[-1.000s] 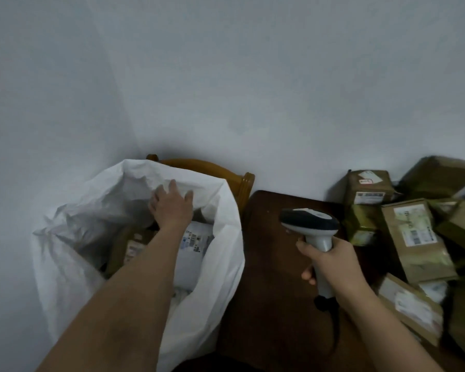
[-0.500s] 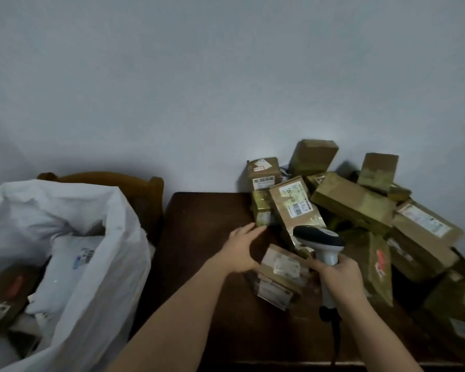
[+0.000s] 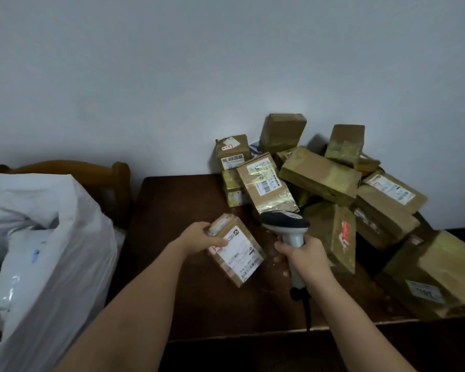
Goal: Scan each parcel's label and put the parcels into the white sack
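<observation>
My left hand [image 3: 199, 238] grips a small brown parcel [image 3: 236, 252] by its left end, held above the dark wooden table [image 3: 177, 210] with its white label facing up. Just right of it, my right hand [image 3: 305, 255] holds the handle of a grey-and-white barcode scanner [image 3: 286, 226], whose head hangs over the parcel's right edge. The white sack [image 3: 51, 245] stands open at the left, with a pale plastic mailer [image 3: 16, 261] and other parcels inside.
A heap of several brown taped parcels [image 3: 320, 175] covers the table's back right, against the wall. A large box [image 3: 430, 272] sits at the right front corner. A wooden chair back [image 3: 91, 170] rises behind the sack. The scanner's cable [image 3: 308, 312] hangs over the front edge.
My left hand left the sack, reached to the table and took hold of the small parcel, lifting it toward me. The view swung right from the sack to the pile. The scanner stayed beside it.
</observation>
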